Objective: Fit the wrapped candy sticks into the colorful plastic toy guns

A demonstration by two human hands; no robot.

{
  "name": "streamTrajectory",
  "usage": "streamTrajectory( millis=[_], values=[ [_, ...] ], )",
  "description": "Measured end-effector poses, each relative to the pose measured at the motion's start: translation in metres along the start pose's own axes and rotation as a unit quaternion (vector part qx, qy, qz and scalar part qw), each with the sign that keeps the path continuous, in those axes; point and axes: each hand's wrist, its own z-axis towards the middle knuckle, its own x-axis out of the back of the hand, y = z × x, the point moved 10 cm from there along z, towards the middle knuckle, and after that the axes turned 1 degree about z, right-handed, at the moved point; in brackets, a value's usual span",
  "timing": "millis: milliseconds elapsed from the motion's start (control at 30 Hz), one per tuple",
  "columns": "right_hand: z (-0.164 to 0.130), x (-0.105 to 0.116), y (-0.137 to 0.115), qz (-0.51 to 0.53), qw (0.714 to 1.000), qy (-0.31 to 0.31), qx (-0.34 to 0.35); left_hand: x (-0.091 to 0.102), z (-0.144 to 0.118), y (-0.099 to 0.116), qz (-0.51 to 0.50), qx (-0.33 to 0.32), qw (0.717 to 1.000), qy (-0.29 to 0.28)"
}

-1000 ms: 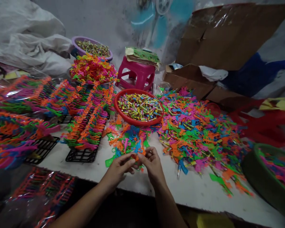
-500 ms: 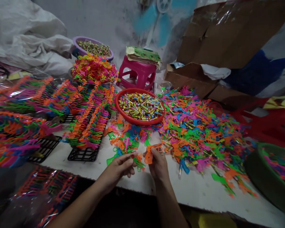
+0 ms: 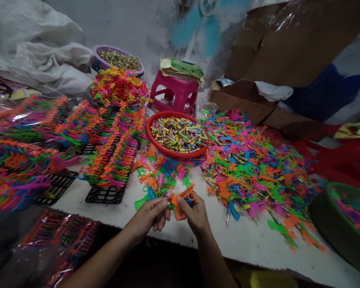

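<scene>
My right hand (image 3: 197, 216) grips an orange plastic toy gun (image 3: 180, 213), its mesh-patterned handle hanging below the fingers and a ring near the top. My left hand (image 3: 152, 214) is closed in a pinch just left of it, fingertips against or very near the gun's end. Something small and reddish shows at those fingertips, too small to name. Beyond the hands lie loose green, blue and pink toy pieces (image 3: 165, 176). Behind these stands a red basin (image 3: 151, 140) full of small yellow, pink and blue tubes.
A wide heap of toy guns (image 3: 243, 168) covers the right side, beside a green tub (image 3: 324, 216). Black racks (image 3: 105, 196) of upright toys stand at left. A pink stool (image 3: 174, 90), a purple basin (image 3: 96, 52), a fan (image 3: 210, 34) and cardboard boxes (image 3: 276, 44) are behind.
My right hand has tilted the orange toy gun and brought it left and slightly down to my left hand's fingertips. The left hand has barely moved, its fingers still pinched.
</scene>
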Motion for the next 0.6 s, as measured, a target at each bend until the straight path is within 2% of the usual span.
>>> streamTrajectory(
  millis=[200, 300, 367, 400, 433, 467, 500, 533, 567, 600],
  values=[
    [-0.01, -0.005, -0.001, -0.001, 1.0, -0.004, -0.001, -0.003, -0.006, 0.009, 0.131, -0.036, 0.991, 0.003],
    [-0.013, -0.009, 0.004, 0.025, 1.0, 0.004, -0.013, -0.011, -0.005, 0.004, 0.153, -0.026, 0.988, -0.012],
    [-0.007, 0.0, 0.007, 0.019, 1.0, 0.006, -0.02, -0.012, -0.002, 0.003, 0.173, -0.042, 0.984, -0.009],
    [-0.001, 0.015, 0.008, -0.001, 1.0, 0.021, -0.022, -0.009, 0.0, 0.007, 0.201, -0.066, 0.977, 0.005],
    [0.007, 0.04, 0.007, -0.031, 0.998, 0.056, -0.021, -0.003, 0.001, 0.012, 0.244, -0.099, 0.964, 0.029],
    [0.015, 0.073, 0.003, -0.074, 0.991, 0.111, -0.015, 0.006, 0.0, 0.019, 0.3, -0.138, 0.942, 0.063],
    [0.02, 0.117, -0.003, -0.117, 0.973, 0.197, -0.012, 0.016, -0.002, 0.026, 0.363, -0.177, 0.909, 0.105],
    [0.021, 0.163, -0.014, -0.164, 0.94, 0.299, 0.002, 0.026, -0.005, 0.03, 0.426, -0.206, 0.869, 0.143],
    [0.018, 0.205, -0.029, -0.225, 0.888, 0.401, 0.023, 0.034, -0.007, 0.03, 0.489, -0.225, 0.825, 0.172],
    [0.02, 0.234, -0.044, -0.305, 0.836, 0.455, 0.036, 0.042, -0.009, 0.026, 0.545, -0.23, 0.782, 0.195]
  ],
)
